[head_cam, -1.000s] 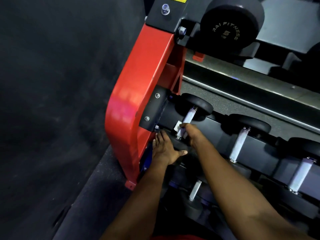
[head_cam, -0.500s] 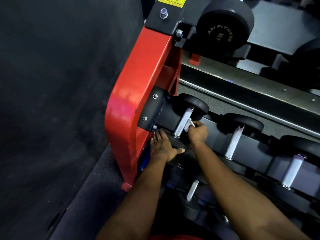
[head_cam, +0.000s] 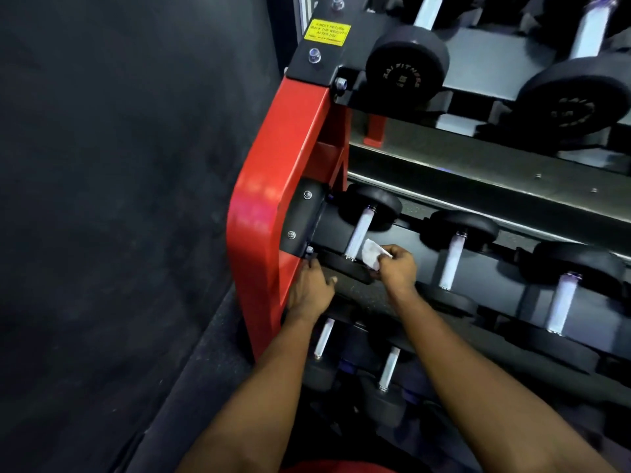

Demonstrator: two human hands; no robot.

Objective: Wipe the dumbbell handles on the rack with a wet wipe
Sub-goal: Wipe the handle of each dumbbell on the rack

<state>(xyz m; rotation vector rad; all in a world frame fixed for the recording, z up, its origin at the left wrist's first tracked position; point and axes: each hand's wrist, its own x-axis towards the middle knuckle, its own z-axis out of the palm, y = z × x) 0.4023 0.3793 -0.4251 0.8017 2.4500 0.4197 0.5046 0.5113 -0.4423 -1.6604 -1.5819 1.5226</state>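
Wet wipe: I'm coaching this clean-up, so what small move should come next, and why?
Probably fold the wet wipe leftward round the leftmost middle-tier handle and slide it up. The right hand pinches the wipe just beside that handle's lower end, not wrapped round it, while the left hand rests on the dumbbell's near head, seemingly steadying it.

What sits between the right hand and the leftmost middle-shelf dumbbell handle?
A crumpled white wet wipe, pinched by the right hand, just beside the handle; the head view shows it.
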